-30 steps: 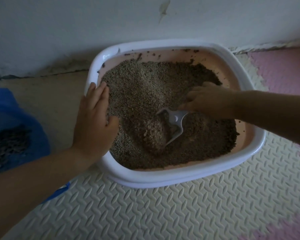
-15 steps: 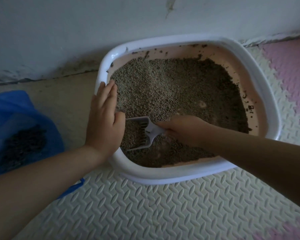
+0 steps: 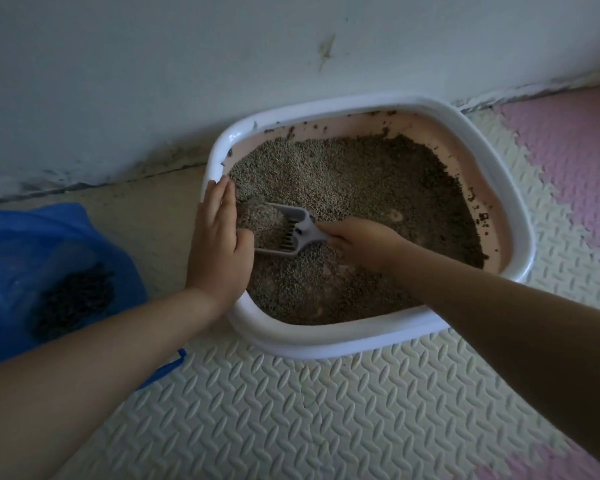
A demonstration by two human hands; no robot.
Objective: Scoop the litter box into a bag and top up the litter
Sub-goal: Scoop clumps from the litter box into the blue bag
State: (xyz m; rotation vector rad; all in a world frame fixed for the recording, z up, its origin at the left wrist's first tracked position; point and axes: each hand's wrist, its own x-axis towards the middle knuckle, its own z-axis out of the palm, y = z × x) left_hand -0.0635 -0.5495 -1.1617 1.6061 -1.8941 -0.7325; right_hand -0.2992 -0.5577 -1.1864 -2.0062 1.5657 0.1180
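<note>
Right hand [image 3: 361,242] grips scoop [image 3: 293,233], seemingly holding litter [image 3: 262,221].

Dim, bluish, even light; no hard shadows; a faint sheen on the litter box [image 3: 238,135] rim; the wall [image 3: 153,81] is brightest, the lower corners darkest; wide-angle distortion bows the edges; detail is soft.

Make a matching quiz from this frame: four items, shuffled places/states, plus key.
Column A
1. scoop
2. blue bag
3. left hand
4. litter box

Column B
a. on the floor left of the box, dark clumps inside
b. resting flat on the box's left rim
c. gripped by the right hand, over the litter
d. white rim, pinkish inner wall

Pairs: 1-c, 2-a, 3-b, 4-d
</note>
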